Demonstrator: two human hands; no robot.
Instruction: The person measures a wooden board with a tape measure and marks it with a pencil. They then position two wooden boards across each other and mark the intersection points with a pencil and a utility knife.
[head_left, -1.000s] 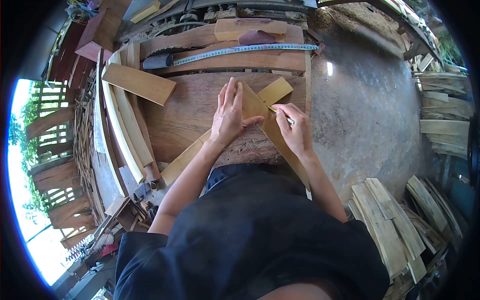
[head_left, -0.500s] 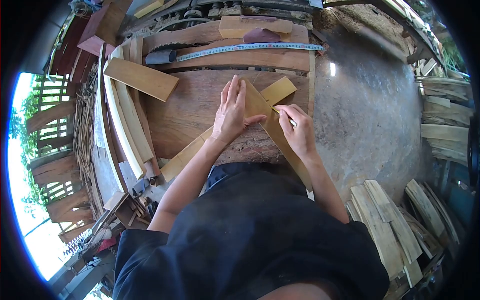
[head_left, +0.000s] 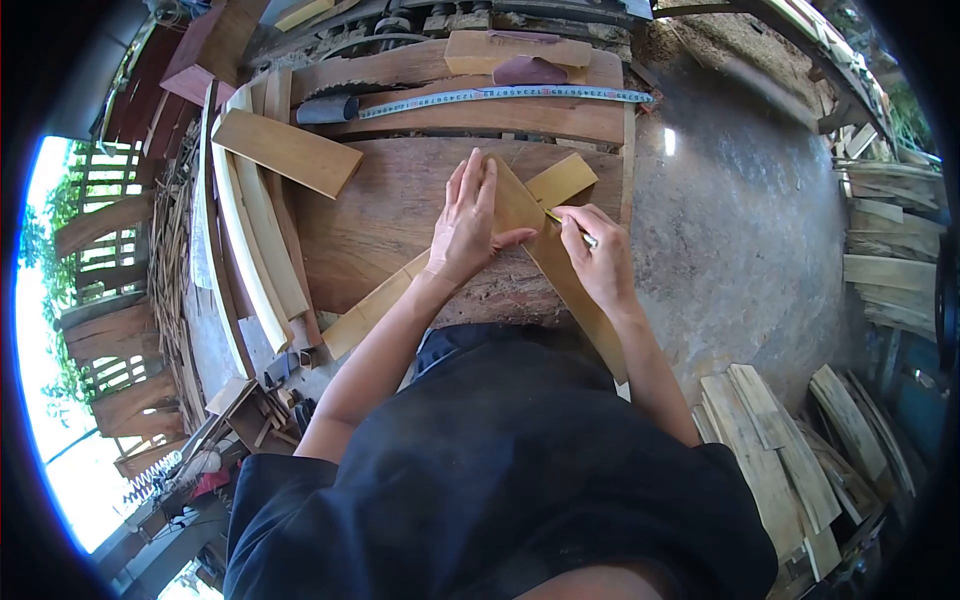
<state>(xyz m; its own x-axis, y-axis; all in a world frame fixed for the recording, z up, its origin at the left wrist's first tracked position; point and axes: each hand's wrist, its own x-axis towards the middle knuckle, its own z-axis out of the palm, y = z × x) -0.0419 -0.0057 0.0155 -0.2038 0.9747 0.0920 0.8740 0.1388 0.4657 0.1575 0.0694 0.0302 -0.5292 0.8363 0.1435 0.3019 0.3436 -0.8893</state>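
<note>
Benchtop (head_left: 375, 220) — pencil (head_left: 552, 215) aslant, tip up-left, pinched by right hand (head_left: 603, 256) — left hand (head_left: 465, 226) flat

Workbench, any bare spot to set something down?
Bare board shows between the loose plank and the left hand. It is crowded where the right hand holds a pencil-like tool at the crossed slats, and along the tape measure.

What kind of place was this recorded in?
Probably a woodworking shop: planks are stacked beside the concrete floor, a tape measure lies extended across the wood, and the right hand holds a pencil against a board.
</note>
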